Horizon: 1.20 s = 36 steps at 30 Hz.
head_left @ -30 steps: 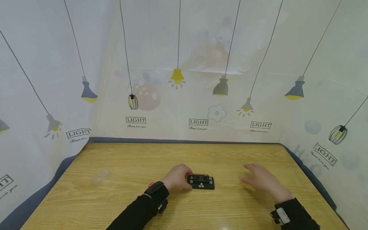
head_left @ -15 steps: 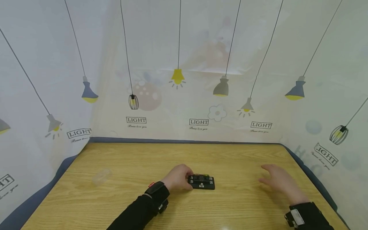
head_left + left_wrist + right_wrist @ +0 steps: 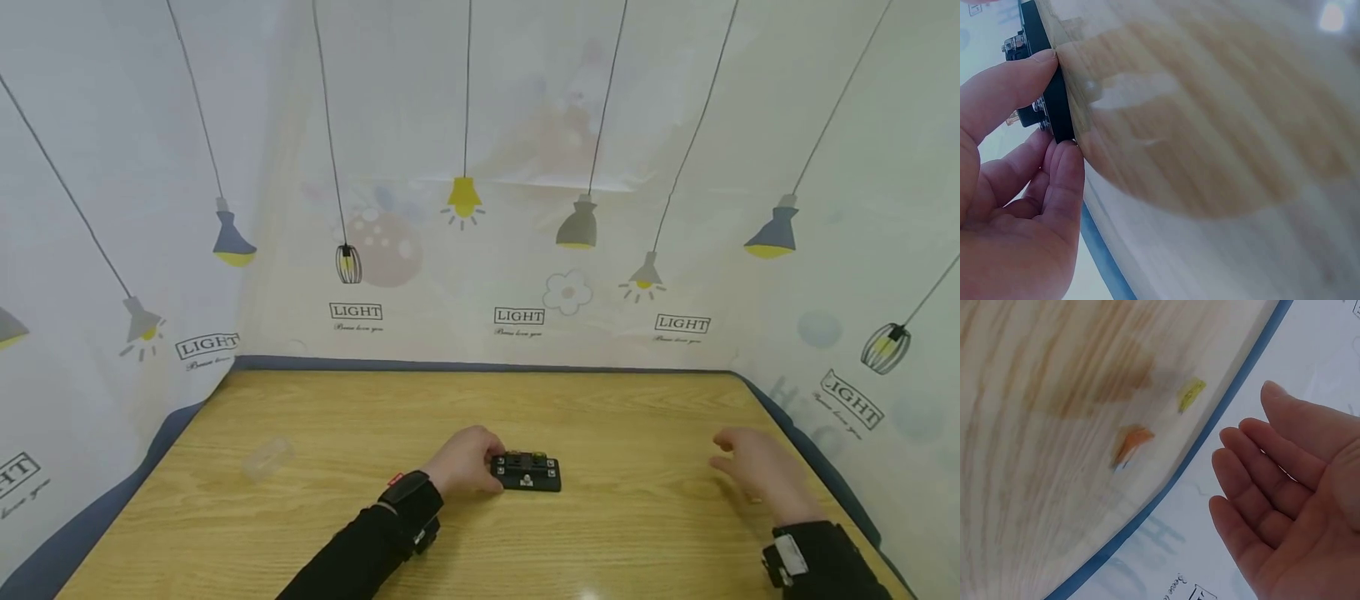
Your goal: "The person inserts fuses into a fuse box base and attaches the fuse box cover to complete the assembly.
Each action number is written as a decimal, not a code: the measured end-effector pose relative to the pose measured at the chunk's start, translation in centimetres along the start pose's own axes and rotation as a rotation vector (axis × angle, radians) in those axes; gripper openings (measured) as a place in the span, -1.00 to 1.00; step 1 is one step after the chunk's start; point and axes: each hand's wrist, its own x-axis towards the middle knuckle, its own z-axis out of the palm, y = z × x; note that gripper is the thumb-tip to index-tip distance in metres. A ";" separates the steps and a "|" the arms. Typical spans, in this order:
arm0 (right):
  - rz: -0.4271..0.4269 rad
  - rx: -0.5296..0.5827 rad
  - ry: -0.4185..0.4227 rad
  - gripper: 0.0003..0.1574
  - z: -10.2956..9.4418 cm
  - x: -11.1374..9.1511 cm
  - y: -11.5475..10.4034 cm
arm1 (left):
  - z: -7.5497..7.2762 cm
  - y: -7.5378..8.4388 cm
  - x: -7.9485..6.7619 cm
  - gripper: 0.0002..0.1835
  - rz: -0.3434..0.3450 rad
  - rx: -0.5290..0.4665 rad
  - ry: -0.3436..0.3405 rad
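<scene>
Near the middle of the table lies a black fuse block [image 3: 527, 472] with metal screw terminals and a bit of yellow-green on its top. My left hand [image 3: 467, 462] grips its left end; the left wrist view shows the thumb on one long side of the block [image 3: 1054, 94] and fingertips at the end. Over the table's right side, my right hand [image 3: 768, 473] is held with fingers loosely bent and nothing in them. The right wrist view has a small orange piece [image 3: 1130, 445] with a metal tip and a small yellow piece [image 3: 1191, 394], resembling blade fuses, on the table.
A clear plastic piece [image 3: 267, 459] lies at the left of the wooden table [image 3: 360, 400]. Curtains printed with lamps [image 3: 465, 100] surround the table at the back and both sides, behind its blue-grey edge [image 3: 480, 366].
My right hand has moved to the right, away from the fuse block, and its fingers have bent slightly more. The left hand and the block have stayed in place.
</scene>
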 end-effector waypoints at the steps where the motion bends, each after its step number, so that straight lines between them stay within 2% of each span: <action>1: 0.009 -0.007 -0.004 -0.39 0.0 0.1 0.2 | 0.0 0.0 0.0 -0.50 -0.001 -0.001 0.000; 15: 0.037 -0.028 -0.014 -0.63 0.6 0.4 1.1 | -0.1 0.0 0.0 -0.50 -0.023 -0.010 -0.004; 24: 0.090 -0.041 -0.020 -0.70 1.3 0.9 0.9 | -0.2 0.2 0.0 -0.51 -0.026 -0.011 -0.008; 36: 0.050 -0.084 -0.005 -0.79 1.6 1.0 0.5 | -0.2 0.1 -0.1 -0.51 -0.004 -0.005 -0.002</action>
